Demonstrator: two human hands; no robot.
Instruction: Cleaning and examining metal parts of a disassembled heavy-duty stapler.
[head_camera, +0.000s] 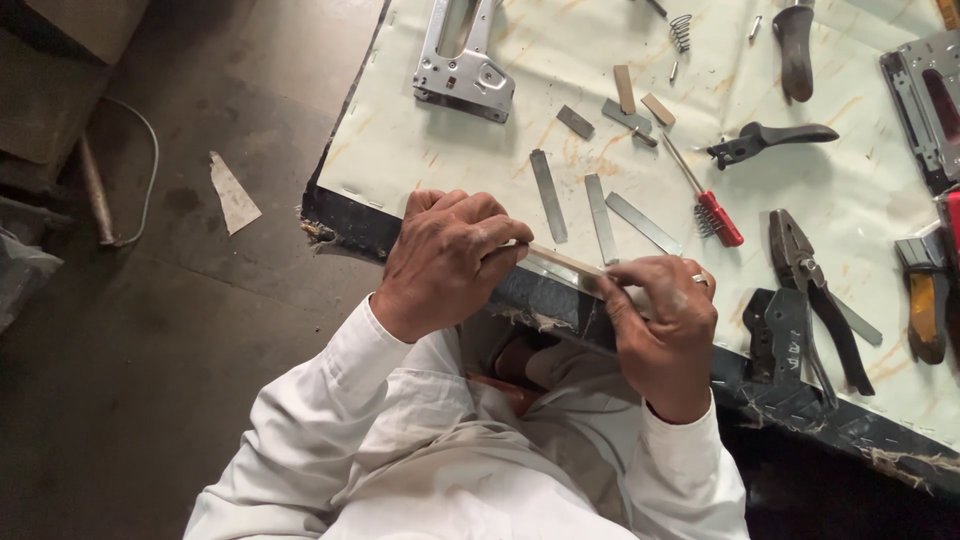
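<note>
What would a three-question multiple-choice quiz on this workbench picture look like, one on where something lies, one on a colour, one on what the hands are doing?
1. Where does the screwdriver lie?
A. On the floor
B. On the table, beyond the right hand
C. In the person's lap

2. What colour is the screwdriver's handle?
A. Red
B. Blue
C. Green

3. How is the thin metal strip held?
A. Lying loose on the table
B. Pinched in the left hand alone
C. Gripped by both hands, one at each end

Answers:
1 B: it rests on the pale table cover next to the pliers.
2 A: the handle shows plainly red.
3 C: the left hand's fingers close on one end and the right hand's on the other, at the table's edge.
</note>
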